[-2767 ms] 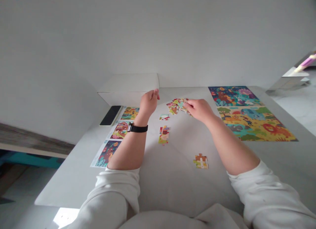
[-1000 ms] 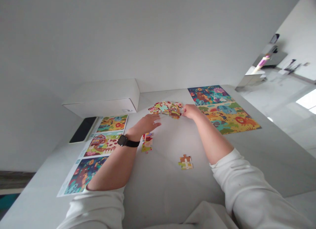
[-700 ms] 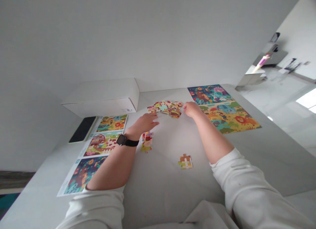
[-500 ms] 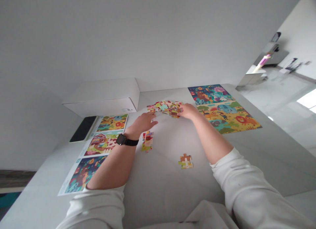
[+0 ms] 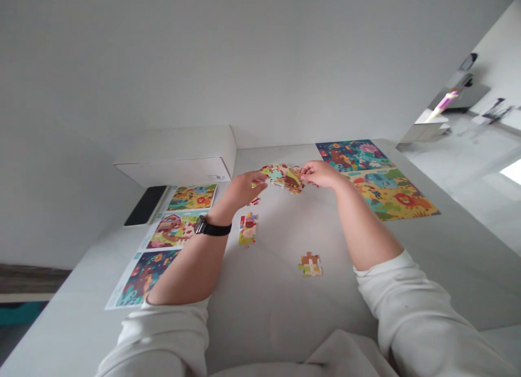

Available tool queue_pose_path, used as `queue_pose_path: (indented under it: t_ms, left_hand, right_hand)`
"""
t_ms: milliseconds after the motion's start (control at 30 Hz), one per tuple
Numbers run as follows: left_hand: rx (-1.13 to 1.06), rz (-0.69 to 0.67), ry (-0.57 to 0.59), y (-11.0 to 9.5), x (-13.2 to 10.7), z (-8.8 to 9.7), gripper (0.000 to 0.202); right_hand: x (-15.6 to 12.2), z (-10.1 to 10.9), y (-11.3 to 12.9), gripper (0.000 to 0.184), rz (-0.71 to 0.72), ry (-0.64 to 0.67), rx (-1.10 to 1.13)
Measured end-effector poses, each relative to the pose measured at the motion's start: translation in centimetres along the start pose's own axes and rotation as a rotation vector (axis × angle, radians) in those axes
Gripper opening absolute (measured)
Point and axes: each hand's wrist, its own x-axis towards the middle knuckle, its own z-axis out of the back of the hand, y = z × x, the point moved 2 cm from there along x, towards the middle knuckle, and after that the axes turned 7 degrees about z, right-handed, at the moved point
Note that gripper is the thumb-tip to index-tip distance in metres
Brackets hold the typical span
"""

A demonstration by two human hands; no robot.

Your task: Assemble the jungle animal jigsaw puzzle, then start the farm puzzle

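Observation:
A colourful cluster of joined puzzle pieces (image 5: pixel 285 176) hangs a little above the white table (image 5: pixel 268 290), held between both hands. My left hand (image 5: pixel 243 188), with a black watch on the wrist, pinches its left edge. My right hand (image 5: pixel 321 174) grips its right edge, fingers closed. Below the left hand a small joined strip of pieces (image 5: pixel 248 229) lies on the table, with a tiny red piece (image 5: pixel 254 202) just above it. A brown and green piece group (image 5: pixel 310 263) lies nearer to me.
A finished puzzle (image 5: pixel 376 179) covers the table's right side. A sheet of reference pictures (image 5: pixel 166 233) lies at the left, beside a black phone (image 5: pixel 146 205). A white box (image 5: pixel 179 157) stands against the wall. My white sleeves fill the foreground.
The cluster of pieces lay on the table with both hands at its edges; now both hands have lifted it slightly off the surface. A small red piece shows beneath it.

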Motion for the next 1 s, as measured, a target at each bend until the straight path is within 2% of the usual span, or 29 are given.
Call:
queue_pose_path:
  t_ms: [100,200,367,700,1000]
  left_hand:
    - [-0.203,0.064,0.015,-1.3,-0.1,0.5,0.033]
    - [-0.317,0.097,0.011,-2.4,-0.3,1.1,0.039]
    - [-0.448,0.124,0.057,-2.8,-0.6,1.3,0.042]
    - [-0.534,0.134,0.090,-1.9,-0.3,1.1,0.034]
    - [-0.536,0.113,0.112,-1.9,-0.1,0.8,0.027]
  right_hand:
    - [-0.6,-0.4,1.8,0.012,0.055,0.016,0.145]
    - [-1.0,-1.0,3.3,0.011,0.116,0.057,0.218]
    - [-1.5,-2.0,4.7,0.011,0.169,0.084,0.237]
    - [-1.8,-2.1,5.2,0.016,0.218,0.034,0.250]
    - [-1.5,-2.1,4.4,0.018,0.220,0.017,0.277]
